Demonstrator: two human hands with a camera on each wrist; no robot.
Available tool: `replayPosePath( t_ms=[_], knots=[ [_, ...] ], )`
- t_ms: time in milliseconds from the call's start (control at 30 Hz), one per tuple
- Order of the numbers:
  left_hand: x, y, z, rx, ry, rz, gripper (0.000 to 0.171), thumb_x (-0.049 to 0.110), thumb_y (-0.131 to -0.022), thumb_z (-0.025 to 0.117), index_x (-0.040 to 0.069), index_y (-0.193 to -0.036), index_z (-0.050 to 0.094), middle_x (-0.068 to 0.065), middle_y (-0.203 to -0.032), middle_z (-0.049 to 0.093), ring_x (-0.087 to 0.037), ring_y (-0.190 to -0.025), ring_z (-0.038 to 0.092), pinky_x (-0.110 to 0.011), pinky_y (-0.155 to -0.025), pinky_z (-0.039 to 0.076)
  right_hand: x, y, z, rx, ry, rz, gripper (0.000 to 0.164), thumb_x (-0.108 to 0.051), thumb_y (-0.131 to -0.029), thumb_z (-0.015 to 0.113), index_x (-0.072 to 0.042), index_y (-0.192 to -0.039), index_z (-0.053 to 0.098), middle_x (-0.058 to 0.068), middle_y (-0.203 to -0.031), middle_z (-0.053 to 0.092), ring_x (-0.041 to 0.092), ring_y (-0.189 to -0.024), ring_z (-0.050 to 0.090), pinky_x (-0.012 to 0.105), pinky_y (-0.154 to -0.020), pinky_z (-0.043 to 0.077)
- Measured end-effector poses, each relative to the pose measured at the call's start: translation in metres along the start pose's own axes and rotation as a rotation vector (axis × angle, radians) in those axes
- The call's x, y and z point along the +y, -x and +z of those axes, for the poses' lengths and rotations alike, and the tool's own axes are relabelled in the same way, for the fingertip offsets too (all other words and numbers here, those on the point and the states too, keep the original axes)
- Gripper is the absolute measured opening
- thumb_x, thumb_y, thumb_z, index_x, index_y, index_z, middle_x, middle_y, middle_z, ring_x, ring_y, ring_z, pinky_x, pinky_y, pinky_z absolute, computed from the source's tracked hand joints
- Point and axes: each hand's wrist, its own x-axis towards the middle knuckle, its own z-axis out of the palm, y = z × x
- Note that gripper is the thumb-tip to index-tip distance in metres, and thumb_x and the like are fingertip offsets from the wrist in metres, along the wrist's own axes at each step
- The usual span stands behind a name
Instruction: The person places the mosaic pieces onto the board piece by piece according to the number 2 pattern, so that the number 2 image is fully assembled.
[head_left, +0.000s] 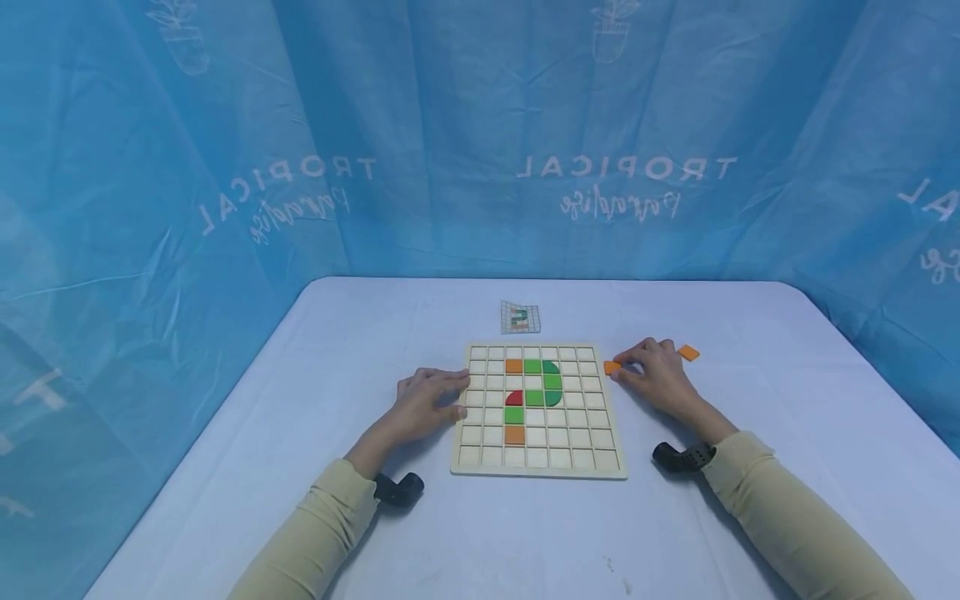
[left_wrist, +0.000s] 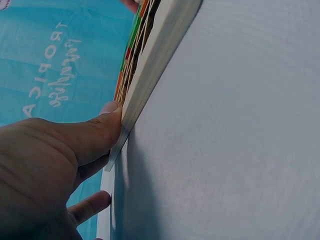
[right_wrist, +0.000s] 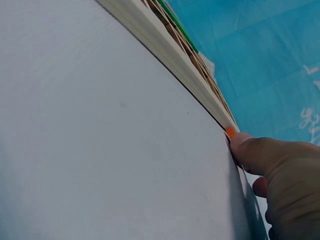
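A pale wooden grid board [head_left: 580, 458] lies flat on the table. In its cells sit square orange and green tiles, rounded dark green pieces [head_left: 553, 398] and one rounded red piece [head_left: 514, 398], forming a hooked shape. My left hand [head_left: 422, 403] rests at the board's left edge, thumb and fingers touching the rim, as the left wrist view shows with the thumb [left_wrist: 107, 127]. Beside the board's upper right edge, my right hand [head_left: 662, 379] pinches an orange square tile [head_left: 611, 367]; its tip [right_wrist: 230, 132] peeks past the thumb in the right wrist view.
Another orange tile [head_left: 689, 352] lies on the table just beyond my right hand. Behind the board is a small card [head_left: 520, 317] printed with a coloured grid pattern. A white cloth covers the table [head_left: 480, 542], and a blue printed curtain [head_left: 465, 217] hangs around it.
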Motion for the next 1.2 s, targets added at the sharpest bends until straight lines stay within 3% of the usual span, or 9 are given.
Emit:
replayPosePath(
  t_ms=[300, 700, 933, 1200],
  knots=[
    [0.004, 0.000, -0.003, 0.003, -0.006, -0.014, 0.054, 0.029, -0.089, 0.069, 0.013, -0.138, 0.054, 0.000, -0.144, 0.047, -0.027, -0.129, 0.037, -0.053, -0.102, 0.022, -0.008, 0.009, -0.011, 0.059, -0.067, 0.015, 0.024, -0.012, -0.083, 0.074, 0.001, -0.104, 0.072, 0.015, -0.097, 0.057, 0.034, -0.097, 0.040, 0.044, -0.077, 0.032],
    [0.001, 0.000, -0.001, -0.002, -0.013, -0.021, 0.053, 0.029, -0.089, 0.070, 0.013, -0.137, 0.055, 0.000, -0.144, 0.047, -0.027, -0.129, 0.036, -0.054, -0.101, 0.022, -0.048, 0.032, -0.001, 0.042, -0.199, -0.017, 0.023, -0.013, -0.081, 0.076, -0.002, -0.102, 0.073, 0.010, -0.097, 0.060, 0.030, -0.095, 0.041, 0.043, -0.077, 0.033],
    [0.002, 0.000, -0.001, -0.003, -0.011, -0.018, 0.054, 0.030, -0.089, 0.070, 0.013, -0.137, 0.054, 0.000, -0.144, 0.047, -0.027, -0.129, 0.037, -0.054, -0.101, 0.022, -0.079, 0.046, 0.011, 0.015, -0.226, -0.100, 0.024, -0.017, -0.078, 0.081, -0.006, -0.098, 0.074, 0.004, -0.094, 0.059, 0.025, -0.090, 0.042, 0.041, -0.077, 0.031],
    [0.002, 0.001, -0.001, 0.006, -0.007, 0.004, 0.053, 0.028, -0.089, 0.070, 0.011, -0.137, 0.055, 0.000, -0.144, 0.047, -0.028, -0.129, 0.037, -0.055, -0.100, 0.023, -0.103, 0.058, 0.026, 0.049, -0.197, -0.249, 0.024, -0.024, -0.075, 0.083, -0.013, -0.094, 0.074, -0.004, -0.091, 0.056, 0.018, -0.087, 0.040, 0.040, -0.075, 0.030]
  ],
)
